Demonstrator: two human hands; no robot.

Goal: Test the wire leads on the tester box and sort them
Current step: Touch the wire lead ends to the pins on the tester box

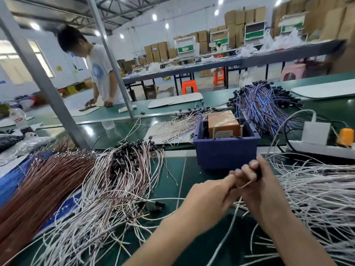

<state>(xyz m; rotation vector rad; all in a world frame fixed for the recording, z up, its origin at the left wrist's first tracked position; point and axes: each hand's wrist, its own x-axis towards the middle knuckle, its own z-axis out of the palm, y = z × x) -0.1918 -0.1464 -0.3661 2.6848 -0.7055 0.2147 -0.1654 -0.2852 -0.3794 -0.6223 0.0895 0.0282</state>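
Observation:
The tester box (223,125), orange and wrapped in clear film, sits inside a dark blue bin (224,150) just beyond my hands. My right hand (263,187) grips a wire lead (244,186) by its black end, with the thin lead curving down between my hands. My left hand (209,196) pinches the same lead close to my right fingers. A heap of white leads with black ends (123,169) lies to the left, and a spread of white leads (317,191) to the right.
A bundle of brown wires (44,187) lies at far left, blue and red leads (263,106) behind the bin. A white power strip with adapter (317,139) sits at right. A slanted metal post (48,87) rises at left; a person (99,73) stands across the green bench.

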